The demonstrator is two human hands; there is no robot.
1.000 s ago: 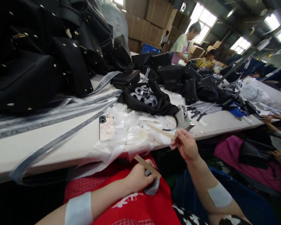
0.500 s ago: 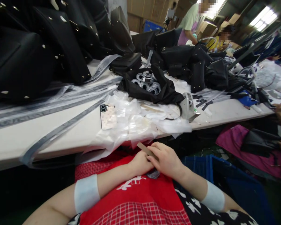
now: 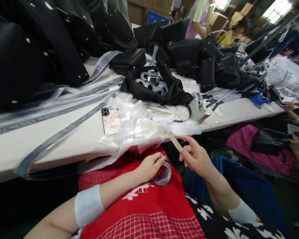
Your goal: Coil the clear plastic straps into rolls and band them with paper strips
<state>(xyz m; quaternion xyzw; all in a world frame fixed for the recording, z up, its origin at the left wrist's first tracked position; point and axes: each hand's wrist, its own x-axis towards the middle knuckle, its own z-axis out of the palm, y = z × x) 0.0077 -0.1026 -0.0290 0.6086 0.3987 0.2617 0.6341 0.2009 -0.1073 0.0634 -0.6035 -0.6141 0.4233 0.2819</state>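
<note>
Both hands occupied, lower centre.
We see right hand (image 3: 198,159) pinching tan strip (image 3: 173,140); left hand (image 3: 148,167) fingers (image 3: 157,160) clasp tape roll (image 3: 164,177).

Hands at the lap, below the table edge

Right hand (image 3: 198,158) pinches a tan strip (image 3: 173,140); left hand (image 3: 149,167) grips a clear coil (image 3: 163,173) on the red apron (image 3: 144,209).

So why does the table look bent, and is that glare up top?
Head view: the wide lens bows the white table; the windows are blown out; the black bags sink into shadow; the left hand on the clear ring and the right hand holding the tan strip look sharp.
</note>
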